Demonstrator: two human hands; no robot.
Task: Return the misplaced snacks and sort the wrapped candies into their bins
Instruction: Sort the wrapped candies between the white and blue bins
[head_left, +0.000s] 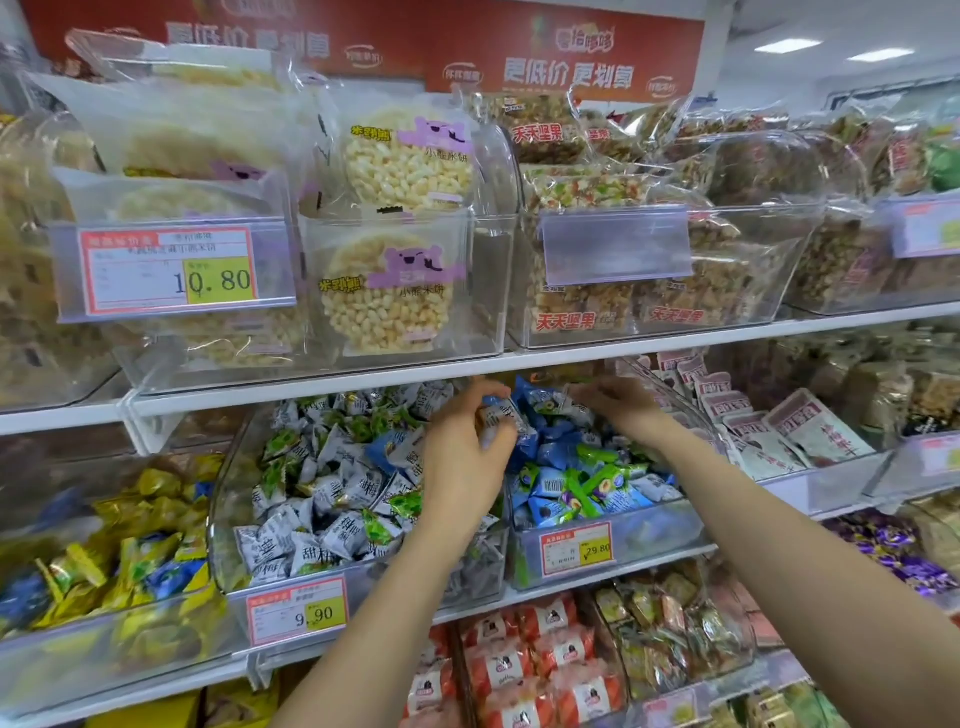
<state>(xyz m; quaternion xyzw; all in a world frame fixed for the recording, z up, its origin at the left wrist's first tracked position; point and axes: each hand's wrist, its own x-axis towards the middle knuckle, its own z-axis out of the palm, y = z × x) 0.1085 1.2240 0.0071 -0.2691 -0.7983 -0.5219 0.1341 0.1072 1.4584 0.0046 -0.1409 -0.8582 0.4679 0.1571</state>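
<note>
The left hand (462, 457) is pinching a white wrapped candy (501, 418), its grip closing around it above the divider between 2 bins. The right hand (618, 405) is reaching into the blue-candy bin (644, 540); its grip cannot be told. Rice cakes (387, 291) are sitting on the shelf above.

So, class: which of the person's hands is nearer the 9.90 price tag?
Left. The left hand sits above the 9.90 price tag, a little to its right; the right hand reaches farther right, into the blue candy bin.

You can read 10.80 on the top tag (176, 271), 9.90 on the white-candy bin's tag (297, 610), and 29.80 on the blue-candy bin's tag (576, 549).
</note>
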